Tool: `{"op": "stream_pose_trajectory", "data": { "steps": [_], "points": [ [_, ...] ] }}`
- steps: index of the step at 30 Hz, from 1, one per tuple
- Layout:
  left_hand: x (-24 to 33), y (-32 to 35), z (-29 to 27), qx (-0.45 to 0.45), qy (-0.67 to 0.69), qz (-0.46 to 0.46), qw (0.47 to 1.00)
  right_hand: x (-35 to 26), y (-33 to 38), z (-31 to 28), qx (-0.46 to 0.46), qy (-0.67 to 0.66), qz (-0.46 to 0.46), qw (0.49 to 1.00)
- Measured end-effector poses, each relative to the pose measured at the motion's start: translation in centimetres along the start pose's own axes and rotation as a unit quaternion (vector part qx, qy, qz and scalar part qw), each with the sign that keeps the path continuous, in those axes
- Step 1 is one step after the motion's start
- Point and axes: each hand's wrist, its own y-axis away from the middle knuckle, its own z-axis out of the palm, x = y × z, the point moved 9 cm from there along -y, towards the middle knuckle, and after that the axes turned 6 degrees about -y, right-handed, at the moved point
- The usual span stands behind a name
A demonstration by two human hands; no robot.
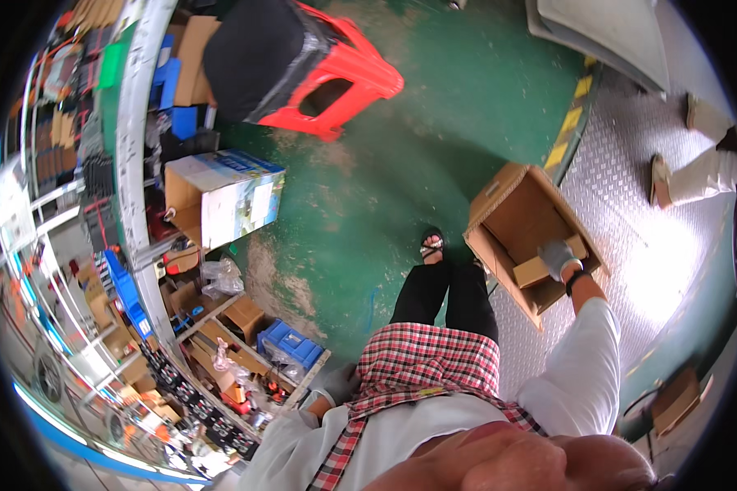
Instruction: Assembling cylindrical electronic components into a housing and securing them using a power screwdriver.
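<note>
My right hand, in a grey glove with a dark band at the wrist, reaches down into a large open cardboard box on the right. Its fingers close over the middle of a small brown carton inside, whose ends show on either side of the glove. My left hand, also gloved in grey, hangs low beside my checked apron, next to the shelf's corner. How its fingers are set is hard to make out, and no object shows in it.
A red plastic stool with a black-covered top stands ahead. Shelving on the left holds cartons, a blue bin and an open printed box. Striped tape edges a metal-plate walkway. Another person's legs stand far right.
</note>
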Motion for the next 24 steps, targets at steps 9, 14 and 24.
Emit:
{"op": "stream_pose_trajectory", "data": {
  "steps": [9,14,24],
  "points": [
    [3.9,0.5,-7.7,0.148,0.026,0.109,0.983,1.1,17.5,-19.9,0.216,-0.333,0.148,0.906],
    [17.0,1.4,-14.8,0.048,0.247,0.327,0.911,-5.7,24.9,-27.9,0.314,-0.786,-0.077,0.527],
    [15.7,12.3,-38.1,0.117,0.448,0.501,0.731,-23.8,20.2,-51.5,0.308,-0.848,-0.181,0.391]
  ]
}}
